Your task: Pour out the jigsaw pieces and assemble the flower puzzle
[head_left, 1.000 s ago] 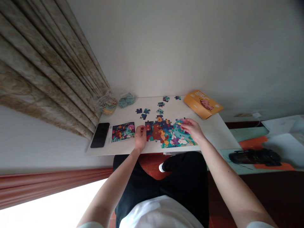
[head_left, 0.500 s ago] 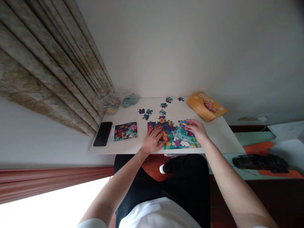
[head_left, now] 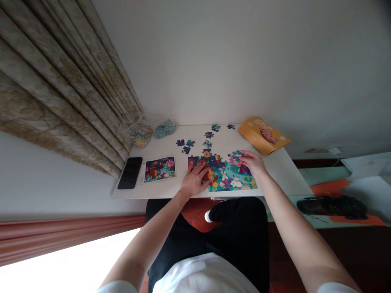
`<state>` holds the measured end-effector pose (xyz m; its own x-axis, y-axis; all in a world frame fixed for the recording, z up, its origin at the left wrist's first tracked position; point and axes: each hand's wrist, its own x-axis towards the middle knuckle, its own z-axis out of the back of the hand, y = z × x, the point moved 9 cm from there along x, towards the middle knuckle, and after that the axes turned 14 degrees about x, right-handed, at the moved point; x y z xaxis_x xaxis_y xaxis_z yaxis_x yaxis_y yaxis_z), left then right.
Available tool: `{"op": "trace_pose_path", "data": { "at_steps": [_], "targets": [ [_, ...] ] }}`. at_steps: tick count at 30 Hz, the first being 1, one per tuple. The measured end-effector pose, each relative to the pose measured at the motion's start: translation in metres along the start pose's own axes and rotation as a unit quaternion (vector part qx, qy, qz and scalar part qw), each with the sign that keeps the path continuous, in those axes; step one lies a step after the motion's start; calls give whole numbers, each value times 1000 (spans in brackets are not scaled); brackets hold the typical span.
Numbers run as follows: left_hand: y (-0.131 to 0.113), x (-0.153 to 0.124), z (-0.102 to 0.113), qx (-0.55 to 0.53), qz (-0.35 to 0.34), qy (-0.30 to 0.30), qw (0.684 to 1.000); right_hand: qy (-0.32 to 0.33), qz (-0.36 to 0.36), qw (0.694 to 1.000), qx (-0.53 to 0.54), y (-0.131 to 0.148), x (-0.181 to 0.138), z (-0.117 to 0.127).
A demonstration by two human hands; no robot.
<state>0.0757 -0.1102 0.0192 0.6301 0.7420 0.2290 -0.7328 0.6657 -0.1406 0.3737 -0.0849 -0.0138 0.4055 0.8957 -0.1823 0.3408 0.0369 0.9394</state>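
A partly assembled jigsaw puzzle (head_left: pixel 228 178) with white rabbits and a bear lies near the table's front edge. My left hand (head_left: pixel 194 178) rests flat on its left part, fingers spread. At the puzzle's upper right, my right hand (head_left: pixel 253 162) pinches a blue and yellow puzzle piece (head_left: pixel 237 154) between thumb and fingers. Several loose puzzle pieces (head_left: pixel 208 144) lie beyond the puzzle, towards the wall. Left of the puzzle is a printed picture card (head_left: pixel 160 169) showing a similar scene.
A black phone (head_left: pixel 130 173) lies at the table's left edge. Behind it stand a clear bag of colourful pieces (head_left: pixel 141 134) and a bag of teal pieces (head_left: pixel 165 128). An orange box (head_left: pixel 264 136) sits at the back right of the white table (head_left: pixel 284 179).
My right hand has lifted the puzzle piece slightly and turned it at the puzzle's upper right. My left hand stays on the puzzle. The whole view has shifted a little.
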Motion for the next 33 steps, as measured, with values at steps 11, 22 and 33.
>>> {"op": "trace_pose_path", "data": {
  "at_steps": [11,22,33],
  "targets": [
    [3,1,-8,0,-3,0,1000,34,53,991,-120,20,70,-7],
    [5,4,-6,4,1,10,1000,82,53,977,-190,2,122,-60],
    [5,5,-2,-11,3,8,1000,124,123,945,-275,3,101,-59]
  ]
}}
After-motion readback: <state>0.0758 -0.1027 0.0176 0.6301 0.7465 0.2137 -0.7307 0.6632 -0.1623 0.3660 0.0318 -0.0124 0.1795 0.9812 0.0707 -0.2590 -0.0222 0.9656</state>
